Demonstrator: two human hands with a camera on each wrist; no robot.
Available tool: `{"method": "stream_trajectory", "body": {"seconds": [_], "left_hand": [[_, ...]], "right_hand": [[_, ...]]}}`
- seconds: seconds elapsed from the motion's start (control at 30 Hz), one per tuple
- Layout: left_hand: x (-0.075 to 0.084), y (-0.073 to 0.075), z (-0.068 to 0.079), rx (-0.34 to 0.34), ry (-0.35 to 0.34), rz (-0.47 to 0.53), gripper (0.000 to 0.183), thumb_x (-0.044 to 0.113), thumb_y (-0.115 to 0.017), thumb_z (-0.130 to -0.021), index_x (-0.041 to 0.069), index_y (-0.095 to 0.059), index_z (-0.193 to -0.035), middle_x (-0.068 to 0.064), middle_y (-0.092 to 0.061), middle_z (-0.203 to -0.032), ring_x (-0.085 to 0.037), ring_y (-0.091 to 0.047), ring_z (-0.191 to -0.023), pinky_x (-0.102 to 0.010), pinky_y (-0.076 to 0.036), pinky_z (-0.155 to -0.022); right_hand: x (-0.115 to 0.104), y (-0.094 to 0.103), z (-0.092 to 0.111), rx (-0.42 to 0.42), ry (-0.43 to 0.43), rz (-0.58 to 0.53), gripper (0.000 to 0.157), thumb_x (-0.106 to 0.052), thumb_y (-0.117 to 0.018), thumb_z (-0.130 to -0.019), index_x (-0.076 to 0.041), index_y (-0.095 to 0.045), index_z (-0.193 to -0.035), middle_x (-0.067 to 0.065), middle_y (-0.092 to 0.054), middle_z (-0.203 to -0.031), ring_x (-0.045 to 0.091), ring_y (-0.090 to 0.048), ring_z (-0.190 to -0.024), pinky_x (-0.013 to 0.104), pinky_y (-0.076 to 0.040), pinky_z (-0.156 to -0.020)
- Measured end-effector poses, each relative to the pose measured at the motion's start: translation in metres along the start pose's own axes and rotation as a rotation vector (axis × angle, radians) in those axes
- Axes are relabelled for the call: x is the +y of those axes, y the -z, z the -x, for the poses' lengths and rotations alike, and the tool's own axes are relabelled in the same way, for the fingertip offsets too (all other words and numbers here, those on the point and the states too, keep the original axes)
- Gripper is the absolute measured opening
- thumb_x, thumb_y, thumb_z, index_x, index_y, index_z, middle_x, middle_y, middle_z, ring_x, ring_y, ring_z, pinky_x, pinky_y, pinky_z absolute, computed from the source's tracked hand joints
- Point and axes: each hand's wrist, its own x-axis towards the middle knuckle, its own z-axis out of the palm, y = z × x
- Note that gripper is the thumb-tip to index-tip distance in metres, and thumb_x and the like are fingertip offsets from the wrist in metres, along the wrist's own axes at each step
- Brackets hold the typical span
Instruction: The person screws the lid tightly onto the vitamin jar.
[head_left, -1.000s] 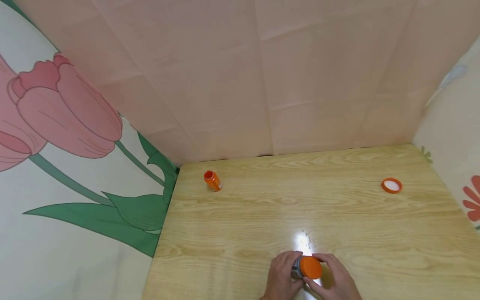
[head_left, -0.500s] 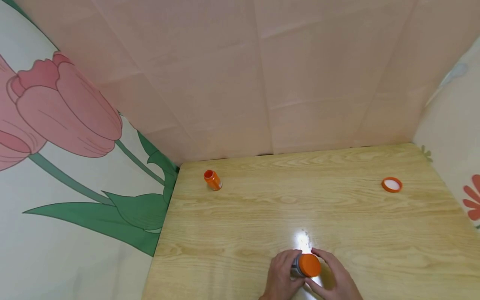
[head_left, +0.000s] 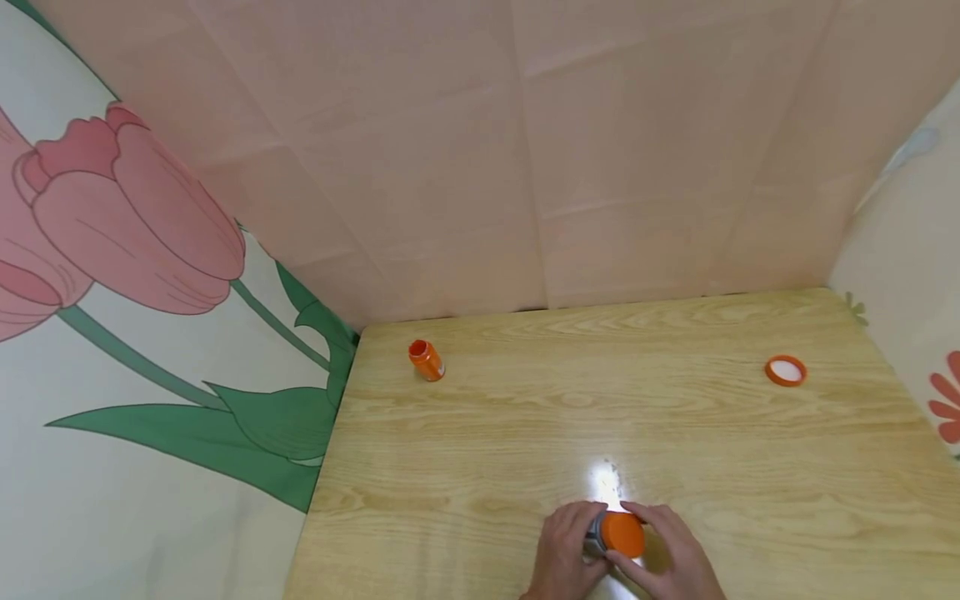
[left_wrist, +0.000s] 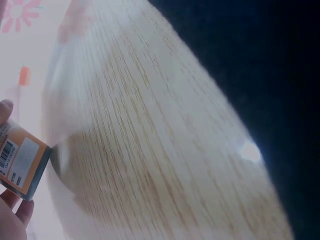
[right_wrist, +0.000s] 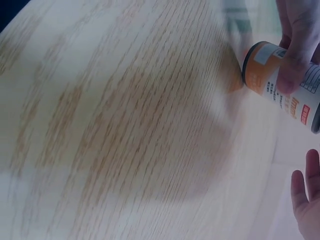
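Note:
In the head view a small can (head_left: 593,546) with a dark rim and an orange lid (head_left: 623,535) lies tilted at the front of the table. My left hand (head_left: 564,552) grips its body from the left. The thumb and forefinger of my right hand (head_left: 670,550) pinch around the lid's edge. An orange and white printed label with a barcode shows on the can (left_wrist: 20,160) in the left wrist view, its dark end close over the table. In the right wrist view the left hand (right_wrist: 297,55) wraps the can, and lower right fingers of the right hand (right_wrist: 307,197) spread apart from it.
An orange jar (head_left: 426,362) with an open mouth stands at the back left of the wood-grain table (head_left: 525,433). At the back right lies an orange-rimmed lid (head_left: 785,371), white inside. A pinkish cloth (head_left: 465,167) hangs behind, with flower-printed walls on either side.
Half a second ago the right fingers were spread wider around the lid; now they are closer in at its edge. The left hand keeps its grip with little movement.

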Motion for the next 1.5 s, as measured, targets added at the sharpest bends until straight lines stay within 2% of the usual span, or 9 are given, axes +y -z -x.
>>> {"method": "stream_trajectory", "body": {"seconds": [0.1, 0.2, 0.4, 0.57, 0.83, 1.0, 1.2, 1.37, 1.5], "left_hand": [[0.0, 0.0, 0.0, 0.01, -0.003, -0.007, 0.07, 0.034, -0.09, -0.065, 0.023, -0.059, -0.127, 0.009, -0.065, -0.115, -0.006, -0.062, -0.105, -0.024, -0.05, -0.09], [-0.001, 0.0, 0.001, 0.002, -0.005, -0.001, 0.067, 0.042, -0.086, -0.071, 0.023, -0.059, -0.128, 0.008, -0.065, -0.117, -0.006, -0.062, -0.107, -0.024, -0.05, -0.091], [-0.002, 0.001, 0.001, -0.001, -0.016, 0.007, 0.071, 0.04, -0.088, -0.068, 0.02, -0.058, -0.13, 0.007, -0.065, -0.118, -0.006, -0.062, -0.108, -0.024, -0.05, -0.092], [-0.002, 0.0, 0.0, -0.014, 0.007, 0.014, 0.071, 0.03, -0.09, -0.066, 0.019, -0.059, -0.128, 0.008, -0.065, -0.118, -0.006, -0.061, -0.108, -0.025, -0.05, -0.093], [-0.002, -0.002, 0.001, 0.008, 0.0, 0.033, 0.067, 0.033, -0.089, -0.068, 0.02, -0.061, -0.126, 0.008, -0.065, -0.117, -0.007, -0.062, -0.108, -0.026, -0.05, -0.094], [-0.003, -0.002, 0.002, -0.004, -0.006, 0.017, 0.068, 0.039, -0.088, -0.07, 0.021, -0.058, -0.129, 0.008, -0.065, -0.119, -0.006, -0.061, -0.109, -0.026, -0.05, -0.095], [-0.003, 0.0, 0.001, -0.013, 0.001, 0.01, 0.074, 0.036, -0.09, -0.065, 0.022, -0.057, -0.13, 0.008, -0.064, -0.119, -0.006, -0.062, -0.11, -0.026, -0.05, -0.096], [-0.002, 0.0, 0.001, -0.009, -0.002, 0.01, 0.076, 0.03, -0.092, -0.063, 0.022, -0.057, -0.13, 0.008, -0.065, -0.119, -0.007, -0.062, -0.109, -0.026, -0.05, -0.097], [-0.002, -0.001, 0.001, -0.017, 0.0, 0.016, 0.074, 0.031, -0.09, -0.066, 0.021, -0.057, -0.13, 0.008, -0.065, -0.12, -0.007, -0.062, -0.11, -0.026, -0.049, -0.098]], "right_hand": [[-0.003, -0.001, 0.001, -0.019, -0.084, 0.047, 0.068, -0.026, -0.096, -0.053, -0.012, -0.07, -0.114, -0.013, -0.058, -0.097, -0.006, -0.05, -0.088, 0.002, -0.034, -0.083], [-0.003, -0.001, 0.001, -0.044, -0.115, 0.046, 0.072, -0.03, -0.096, -0.054, -0.012, -0.069, -0.118, -0.01, -0.059, -0.1, -0.006, -0.049, -0.094, 0.001, -0.031, -0.087], [0.007, 0.003, -0.002, -0.084, 0.033, -0.081, 0.087, -0.021, -0.096, -0.055, -0.003, -0.059, -0.132, 0.004, -0.062, -0.122, -0.007, -0.043, -0.122, 0.003, -0.024, -0.105], [0.008, 0.006, -0.005, -0.107, 0.107, -0.103, 0.083, -0.012, -0.094, -0.056, -0.002, -0.059, -0.131, 0.003, -0.064, -0.122, -0.004, -0.047, -0.122, 0.004, -0.026, -0.107], [-0.003, 0.0, -0.003, -0.008, -0.066, 0.016, 0.074, -0.026, -0.097, -0.052, -0.009, -0.068, -0.118, -0.001, -0.069, -0.103, -0.004, -0.054, -0.098, 0.002, -0.031, -0.092], [-0.004, -0.001, -0.001, -0.043, -0.125, 0.062, 0.083, -0.033, -0.097, -0.051, -0.015, -0.064, -0.125, -0.006, -0.067, -0.102, -0.004, -0.053, -0.098, 0.001, -0.029, -0.092], [0.001, 0.004, -0.003, -0.112, 0.002, -0.072, 0.09, -0.018, -0.096, -0.055, -0.007, -0.055, -0.135, 0.002, -0.065, -0.125, -0.013, -0.042, -0.126, 0.0, -0.023, -0.107], [0.001, 0.006, -0.005, -0.088, 0.102, -0.104, 0.088, -0.009, -0.094, -0.052, -0.005, -0.058, -0.132, 0.004, -0.065, -0.123, -0.008, -0.046, -0.124, 0.002, -0.025, -0.108], [0.0, 0.005, -0.005, -0.056, 0.092, -0.078, 0.084, -0.014, -0.096, -0.053, -0.006, -0.06, -0.129, 0.004, -0.066, -0.12, -0.007, -0.047, -0.122, 0.002, -0.025, -0.107]]}}
